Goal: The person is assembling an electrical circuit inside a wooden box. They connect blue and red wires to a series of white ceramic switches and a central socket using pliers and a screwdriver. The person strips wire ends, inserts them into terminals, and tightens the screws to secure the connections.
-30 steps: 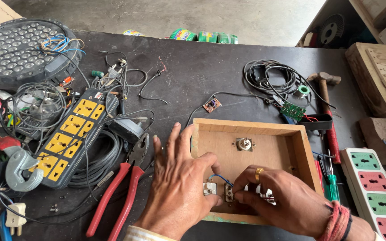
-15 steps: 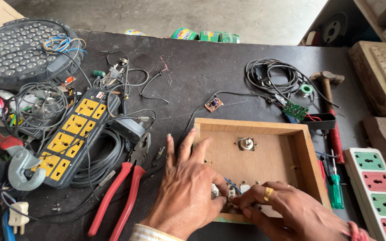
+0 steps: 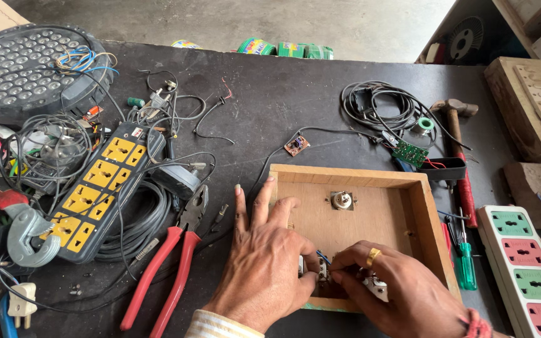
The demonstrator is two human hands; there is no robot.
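Wiring step: left hand (image 3: 264, 263) flat, fingers spread, steadying wooden box (image 3: 352, 216) at bench 5 o'clock; right hand (image 3: 389, 288) fingers pinching small switch part (image 3: 322, 270) at box's 6 o'clock edge. Next likely needs precise seating.

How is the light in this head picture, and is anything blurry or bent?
Head view: soft, even daylight, no hard shadows; the hands cast only faint shade into the wooden box. The left hand and right hand look sharp, with no clear motion blur. Slight sheen on the dark table. The lamp and the edges bow a little, as from a wide lens.
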